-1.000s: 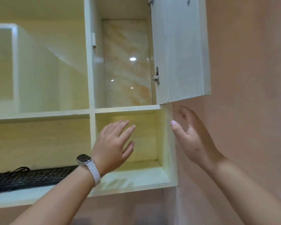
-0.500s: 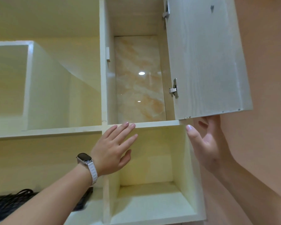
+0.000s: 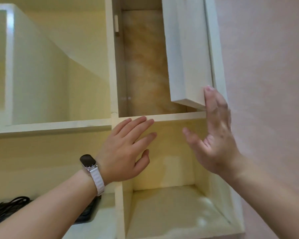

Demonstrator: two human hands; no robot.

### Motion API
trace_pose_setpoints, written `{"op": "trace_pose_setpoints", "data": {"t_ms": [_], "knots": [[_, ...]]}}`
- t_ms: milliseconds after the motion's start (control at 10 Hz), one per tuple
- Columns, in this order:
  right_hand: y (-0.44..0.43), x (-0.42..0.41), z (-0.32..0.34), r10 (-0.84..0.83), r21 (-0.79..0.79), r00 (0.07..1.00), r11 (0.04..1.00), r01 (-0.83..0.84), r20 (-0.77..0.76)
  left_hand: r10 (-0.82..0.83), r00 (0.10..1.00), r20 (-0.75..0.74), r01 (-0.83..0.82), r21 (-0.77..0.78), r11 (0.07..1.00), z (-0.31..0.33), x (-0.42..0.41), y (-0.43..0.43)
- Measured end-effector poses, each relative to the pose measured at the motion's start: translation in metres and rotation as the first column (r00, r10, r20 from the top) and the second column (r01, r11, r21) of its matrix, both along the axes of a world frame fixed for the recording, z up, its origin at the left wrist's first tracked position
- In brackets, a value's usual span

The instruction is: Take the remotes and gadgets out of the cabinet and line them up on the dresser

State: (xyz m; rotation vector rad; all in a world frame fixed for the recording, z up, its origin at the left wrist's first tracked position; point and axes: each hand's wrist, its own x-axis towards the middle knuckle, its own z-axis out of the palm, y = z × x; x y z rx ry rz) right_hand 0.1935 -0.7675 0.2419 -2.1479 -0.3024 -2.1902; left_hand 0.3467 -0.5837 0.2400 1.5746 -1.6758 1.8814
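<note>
A pale wall cabinet [image 3: 162, 117] with open cubbies fills the view. Its upper right compartment has a marble-patterned back [image 3: 145, 66] and a white door [image 3: 186, 49] standing partly swung in. My right hand [image 3: 216, 135] is open, its fingertips flat against the door's lower outer corner. My left hand [image 3: 126, 150], with a watch on a white strap, hovers open in front of the lower right cubby, fingers spread near the shelf edge. No remotes or gadgets show in the compartments I can see.
A black keyboard with a cable [image 3: 5, 211] lies on the lower left shelf, partly behind my left arm. A pink wall [image 3: 269, 66] borders the cabinet on the right. A white boxed cubby [image 3: 9, 66] sits at upper left.
The door has swung inward from wide open toward the compartment, with my right hand moving up from under its lower edge onto its corner. The view has shifted slightly closer.
</note>
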Motion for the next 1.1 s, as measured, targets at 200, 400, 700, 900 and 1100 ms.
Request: {"op": "trace_pose_setpoints", "data": {"t_ms": [200, 400, 700, 900, 1100], "knots": [[-0.003, 0.020, 0.003, -0.124, -0.030, 0.992, 0.992, 0.125, 0.026, 0.023, 1.000, 0.003, -0.023, -0.024, 0.999, -0.001, -0.003, -0.001], [0.001, 0.034, 0.004, -0.469, -0.069, 0.881, 0.883, 0.465, -0.064, -0.023, 0.999, 0.029, 0.024, -0.032, 0.999, 0.000, -0.001, -0.001], [0.004, 0.045, 0.014, -0.687, -0.177, 0.694, 0.727, 0.664, -0.215, -0.019, 1.000, 0.024, 0.019, -0.015, 1.000, 0.000, 0.001, 0.001], [0.031, 0.013, 0.021, -0.667, -0.177, 0.611, 0.724, 0.667, -0.426, 0.014, 0.999, 0.044, -0.014, 0.015, 1.000, 0.001, -0.001, 0.005], [0.047, -0.012, 0.004, -0.582, -0.105, 0.666, 0.784, 0.612, -0.466, -0.028, 0.992, -0.120, 0.031, 0.025, 0.999, -0.012, -0.010, 0.014]]}}
